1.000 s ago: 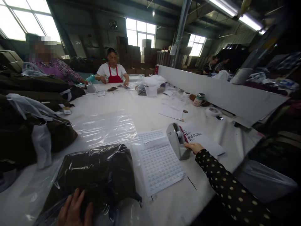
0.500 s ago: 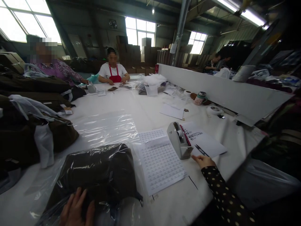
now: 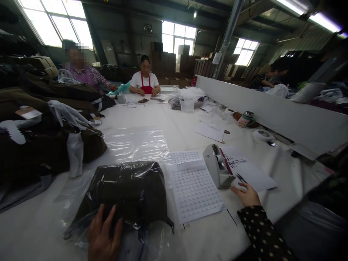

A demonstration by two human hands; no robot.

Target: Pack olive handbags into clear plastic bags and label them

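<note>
My left hand [image 3: 104, 235] lies with fingers spread on a dark olive fabric bag [image 3: 127, 192] inside a clear plastic sleeve. My right hand [image 3: 247, 195] is at the front end of a grey tape dispenser [image 3: 217, 170], its thumb and forefinger drawn together there. Whatever sits between those fingertips is too small to make out. Between the bagged item and the dispenser lies a sheet of small printed labels [image 3: 197, 192]. Black thread snips [image 3: 241, 178] rest on a handwritten paper [image 3: 258, 175] just beyond my right hand.
More olive bags [image 3: 84, 145] with white wrapping are piled at left. Flat clear plastic sleeves [image 3: 138, 141] lie behind the bagged item. A mug [image 3: 246, 119] and tape rolls [image 3: 263, 135] stand along a white partition [image 3: 272, 105]. Two co-workers sit at the far side.
The view has swung left, so everything appears further right. My right hand stays at the dispenser's front end and my left hand stays on the bagged item. A co-worker's arm at the far left has moved.
</note>
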